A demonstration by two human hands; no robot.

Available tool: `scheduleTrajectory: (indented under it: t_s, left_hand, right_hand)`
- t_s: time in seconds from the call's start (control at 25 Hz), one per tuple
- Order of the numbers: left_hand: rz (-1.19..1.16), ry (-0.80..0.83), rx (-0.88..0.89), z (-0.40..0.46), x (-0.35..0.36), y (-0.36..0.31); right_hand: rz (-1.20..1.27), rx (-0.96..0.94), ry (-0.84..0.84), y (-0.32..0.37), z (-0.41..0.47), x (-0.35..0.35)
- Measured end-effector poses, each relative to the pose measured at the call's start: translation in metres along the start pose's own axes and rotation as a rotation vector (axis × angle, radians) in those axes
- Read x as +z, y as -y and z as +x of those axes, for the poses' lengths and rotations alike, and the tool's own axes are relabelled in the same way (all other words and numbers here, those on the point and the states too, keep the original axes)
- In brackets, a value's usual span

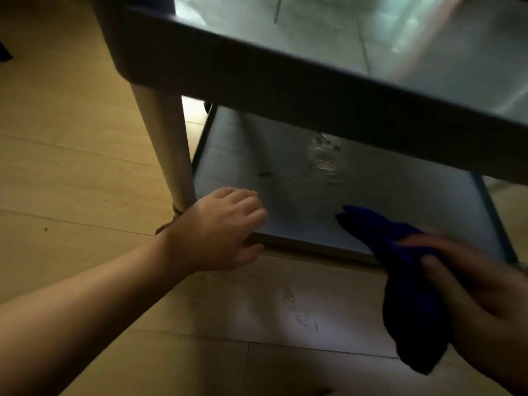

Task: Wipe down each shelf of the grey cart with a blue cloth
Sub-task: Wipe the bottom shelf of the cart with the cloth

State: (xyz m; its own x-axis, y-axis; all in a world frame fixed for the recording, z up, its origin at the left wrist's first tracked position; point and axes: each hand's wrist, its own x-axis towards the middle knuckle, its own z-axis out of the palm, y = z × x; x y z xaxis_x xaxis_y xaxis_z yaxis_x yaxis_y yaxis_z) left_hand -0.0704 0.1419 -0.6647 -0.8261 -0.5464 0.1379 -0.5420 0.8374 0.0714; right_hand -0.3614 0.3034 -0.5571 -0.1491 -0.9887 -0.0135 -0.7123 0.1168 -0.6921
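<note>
Nearest the camera, at lower right, the right hand point(483, 298) is clenched around a blue cloth point(405, 284); one end of the cloth hangs down over the wooden floor point(85, 167) and the other end reaches onto the front part of the bottom shelf point(285, 172) of the grey cart point(257, 78). Left of it, the left hand point(220, 230) grips the front rim of that shelf, fingers curled over the edge, just beside the cart's pale leg point(168, 150). Further back on the shelf sit a wet-looking smear point(324, 158) and a few dark specks. Above, the upper shelf point(400, 38) gleams with reflections.
</note>
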Motion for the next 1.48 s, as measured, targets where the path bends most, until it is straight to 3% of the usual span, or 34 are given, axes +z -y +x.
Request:
scheduleTrajectory:
  t_s: [0.08,0.12,0.28,0.4,0.6,0.72,0.8,0.96,1.16,1.48]
  left_hand:
    - [-0.019,0.176,-0.257,0.015,0.024,0.01]
    - [-0.013,0.201,-0.339,0.026,0.033,0.018]
    - [0.017,0.266,-0.638,0.062,0.062,0.051]
    - [0.105,0.47,-0.789,0.065,0.074,0.057]
    - [0.128,0.598,-0.833,0.058,0.08,0.049]
    - [0.152,0.637,-0.845,0.062,0.081,0.05]
    - [0.149,0.661,-0.852,0.065,0.082,0.052]
    - [0.151,0.674,-0.841,0.066,0.082,0.055]
    - [0.145,0.655,-0.8,0.066,0.083,0.056]
    - [0.135,0.6,-0.811,0.067,0.085,0.057]
  right_hand:
    - [0.071,0.056,0.079,0.012,0.033,0.04]
    - [-0.009,0.04,0.078,-0.001,0.054,0.052]
    - [-0.114,0.005,-0.037,-0.048,0.138,0.104]
    - [-0.109,-0.145,-0.145,-0.049,0.197,0.145]
    - [-0.196,-0.141,-0.119,-0.021,0.27,0.205]
    - [-0.378,-0.138,0.178,-0.007,0.282,0.246]
    - [-0.559,-0.161,0.256,-0.005,0.279,0.273]
    - [-0.726,-0.204,0.053,-0.016,0.278,0.286]
    - [-0.71,-0.269,-0.017,-0.047,0.266,0.261]
    - [-0.756,0.082,-0.164,-0.169,0.215,0.151]
